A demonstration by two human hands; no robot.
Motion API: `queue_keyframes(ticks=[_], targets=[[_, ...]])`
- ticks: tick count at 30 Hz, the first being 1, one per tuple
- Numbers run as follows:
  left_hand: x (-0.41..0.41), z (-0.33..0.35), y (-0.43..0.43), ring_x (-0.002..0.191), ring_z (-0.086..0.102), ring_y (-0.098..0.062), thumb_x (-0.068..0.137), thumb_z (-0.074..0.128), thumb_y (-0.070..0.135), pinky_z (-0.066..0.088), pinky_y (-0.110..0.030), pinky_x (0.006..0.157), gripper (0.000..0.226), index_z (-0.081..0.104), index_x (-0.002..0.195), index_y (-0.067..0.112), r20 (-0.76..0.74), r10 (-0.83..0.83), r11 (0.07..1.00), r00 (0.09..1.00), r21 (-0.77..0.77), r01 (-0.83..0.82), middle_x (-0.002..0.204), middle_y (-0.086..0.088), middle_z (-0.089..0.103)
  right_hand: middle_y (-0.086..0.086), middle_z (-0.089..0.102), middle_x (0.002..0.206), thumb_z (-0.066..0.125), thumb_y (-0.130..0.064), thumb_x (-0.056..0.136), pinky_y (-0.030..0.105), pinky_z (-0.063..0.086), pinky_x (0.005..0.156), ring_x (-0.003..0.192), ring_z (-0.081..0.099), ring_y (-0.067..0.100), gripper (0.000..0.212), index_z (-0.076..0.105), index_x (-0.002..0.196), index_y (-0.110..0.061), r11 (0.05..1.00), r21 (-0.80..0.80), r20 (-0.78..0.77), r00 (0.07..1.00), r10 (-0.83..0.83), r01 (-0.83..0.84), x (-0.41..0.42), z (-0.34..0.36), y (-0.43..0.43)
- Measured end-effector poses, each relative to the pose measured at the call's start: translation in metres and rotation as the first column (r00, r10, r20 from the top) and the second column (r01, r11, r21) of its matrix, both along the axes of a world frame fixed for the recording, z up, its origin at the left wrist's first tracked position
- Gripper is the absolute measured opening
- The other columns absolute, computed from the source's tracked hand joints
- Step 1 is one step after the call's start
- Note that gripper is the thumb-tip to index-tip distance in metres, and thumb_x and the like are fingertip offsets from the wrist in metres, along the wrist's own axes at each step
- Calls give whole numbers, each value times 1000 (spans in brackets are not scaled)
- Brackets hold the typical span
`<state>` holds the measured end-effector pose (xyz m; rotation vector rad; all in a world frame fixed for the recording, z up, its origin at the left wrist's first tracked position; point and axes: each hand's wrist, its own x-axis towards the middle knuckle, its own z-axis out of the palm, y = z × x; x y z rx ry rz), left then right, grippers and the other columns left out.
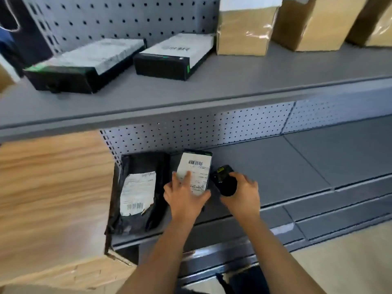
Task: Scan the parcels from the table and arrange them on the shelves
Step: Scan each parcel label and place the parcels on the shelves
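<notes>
Grey perforated back panel [233,128] behind; wood-grain panel [53,187] at left; pale floor [350,264] lower right.

A white-labelled black box [196,166] is set on the lower shelf [297,166], just beside a black mailer [137,187]; scanner [224,181] held alongside.
</notes>
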<state>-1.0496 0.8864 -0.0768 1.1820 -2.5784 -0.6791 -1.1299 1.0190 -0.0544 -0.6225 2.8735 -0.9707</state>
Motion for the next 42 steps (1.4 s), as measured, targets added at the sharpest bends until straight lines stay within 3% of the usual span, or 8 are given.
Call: queue_keyframes(ticks=[5, 11, 18, 22, 25, 29, 35, 42], targets=[[-25, -19, -4, 138, 17, -37, 81, 49, 73, 20, -47, 113, 83, 29, 149, 31, 54, 59, 998, 997, -6, -59, 160, -12, 10, 7, 61, 120, 83, -19, 65, 32, 38, 91, 112, 49, 28, 74, 51, 132, -20, 994, -15, 1, 995, 104, -104, -36, -15, -10], [7, 13, 6, 142, 17, -28, 89, 51, 59, 17, -41, 113, 69, 33, 148, 28, 9, 5, 1000, 1000, -15, -5, 159, -5, 20, 4, 64, 116, 83, -19, 61, 25, 33, 82, 104, 55, 27, 69, 58, 125, -18, 987, -35, -4, 987, 159, -159, -25, 13, -12], [130, 54, -42, 136, 32, -32, 87, 60, 49, 28, -47, 108, 62, 47, 141, 21, -20, 24, 996, 1000, -90, -26, 148, -9, 42, 3, 64, 117, 79, -19, 62, 32, 42, 84, 106, 54, 30, 65, 60, 124, -18, 970, -120, 12, 977, 213, -210, 93, 47, -67], [227, 60, -78, 136, 31, -31, 78, 35, 63, 27, -46, 106, 74, 49, 139, 23, 6, 107, 989, 994, -102, -106, 147, -6, 43, 0, 59, 125, 79, -17, 62, 31, 44, 88, 113, 46, 26, 72, 56, 130, -21, 950, -120, 59, 953, 296, -288, 183, 50, -115], [296, 64, -102, 139, 27, -28, 71, 24, 66, 24, -46, 107, 85, 45, 141, 24, 19, 197, 979, 980, -66, -195, 149, -3, 41, 0, 59, 123, 82, -19, 62, 33, 44, 90, 113, 47, 24, 71, 57, 128, -21, 915, -129, 69, 917, 393, -383, 245, 55, -151], [377, 70, -123, 140, 23, -24, 88, 53, 53, 22, -43, 105, 61, 43, 142, 27, 3, 380, 924, 925, -47, -379, 151, 1, 37, -3, 58, 121, 81, -25, 65, 33, 44, 91, 115, 46, 23, 68, 55, 128, -25, 846, -105, 56, 846, 531, -523, 313, 66, -195], [467, 80, -148, 141, 20, -23, 92, 50, 53, 17, -41, 112, 61, 36, 146, 29, -11, 593, 804, 805, -58, -592, 154, 2, 31, -3, 57, 122, 81, -20, 65, 28, 38, 84, 115, 41, 19, 72, 53, 130, -25, 693, -151, 64, 692, 719, -705, 395, 74, -252], [544, 89, -194, 139, 18, -21, 90, 54, 51, 16, -40, 112, 62, 39, 146, 27, -48, 727, 681, 685, -71, -729, 152, 2, 34, -8, 59, 122, 82, -20, 65, 26, 38, 77, 109, 43, 18, 69, 55, 128, -25, 567, -218, 57, 569, 820, -795, 470, 76, -316]])
